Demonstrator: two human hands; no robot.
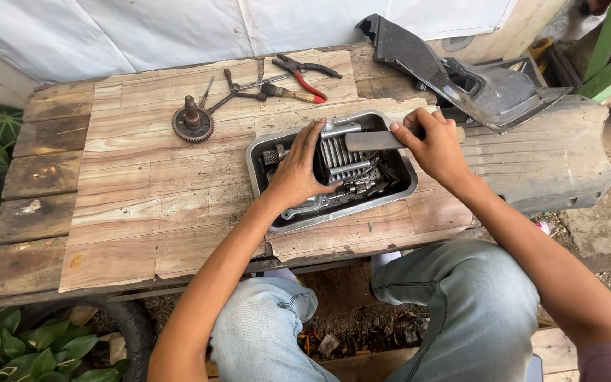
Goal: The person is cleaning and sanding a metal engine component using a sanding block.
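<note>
Resting on a finned metal engine cylinder (339,157), the left hand (297,170) lies open with fingers spread over its top. That cylinder sits in a steel tray (334,212) on the wooden workbench (143,205), among small greasy parts. The right hand (436,147) is closed around a flat grey bar (373,141) laid across the cylinder. Behind the tray lie a gear with shaft (192,123) and red-handled pliers (307,74).

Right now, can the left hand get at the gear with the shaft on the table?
Probably yes: the left hand rests on the finned engine part in the tray, and bare wood lies between it and the gear.
</note>
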